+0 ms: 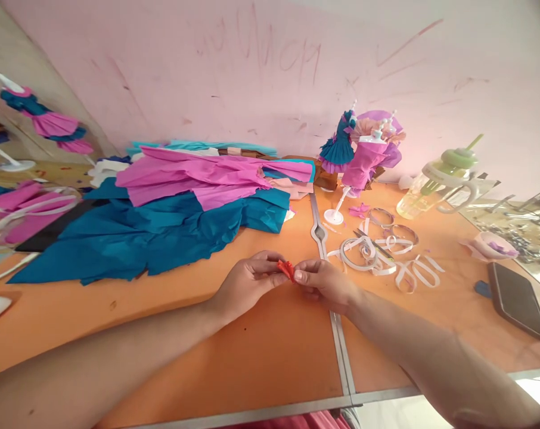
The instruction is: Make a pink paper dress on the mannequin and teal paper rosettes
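A small red-orange piece of crepe paper (286, 269) is pinched between both my hands just above the orange table (261, 351). My left hand (247, 283) grips its left side with thumb and fingertips closed. From the right, my right hand (323, 284) holds the other end, fingers curled and pressed together. Both forearms reach in from the bottom of the view.
Teal and pink crepe paper sheets (171, 220) lie at the back left. Paper doll dresses on white stands (359, 155) are at the back. Nearby on the right lie tape rings and strips (381, 250), a drinking bottle (440, 185) and a dark phone (518, 301).
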The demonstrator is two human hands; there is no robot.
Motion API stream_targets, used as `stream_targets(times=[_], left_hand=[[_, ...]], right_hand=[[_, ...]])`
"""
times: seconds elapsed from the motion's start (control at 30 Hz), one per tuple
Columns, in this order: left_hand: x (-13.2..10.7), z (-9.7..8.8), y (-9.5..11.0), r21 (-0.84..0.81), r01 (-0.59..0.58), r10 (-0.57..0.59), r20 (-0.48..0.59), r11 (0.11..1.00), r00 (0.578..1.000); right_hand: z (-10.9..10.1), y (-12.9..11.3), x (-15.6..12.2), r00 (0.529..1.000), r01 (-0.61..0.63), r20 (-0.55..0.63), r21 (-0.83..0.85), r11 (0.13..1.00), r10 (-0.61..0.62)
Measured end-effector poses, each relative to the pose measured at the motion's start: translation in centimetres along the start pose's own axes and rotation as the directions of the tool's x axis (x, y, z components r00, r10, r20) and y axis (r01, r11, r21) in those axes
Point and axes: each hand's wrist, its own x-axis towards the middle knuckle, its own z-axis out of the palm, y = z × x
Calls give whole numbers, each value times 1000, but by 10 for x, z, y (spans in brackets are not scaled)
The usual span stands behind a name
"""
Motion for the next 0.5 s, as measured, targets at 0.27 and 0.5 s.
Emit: stream_targets(times=[0.27,0.5], left_hand=[[0,3,4,-220,64,-30,157,973,987],[-1,1,6,-198,83,-38,217,977,975]], right_hand=[[9,-1,-6,983,-116,154,111,987,99],[9,5,-5,991,-67,95,-220,973,90]])
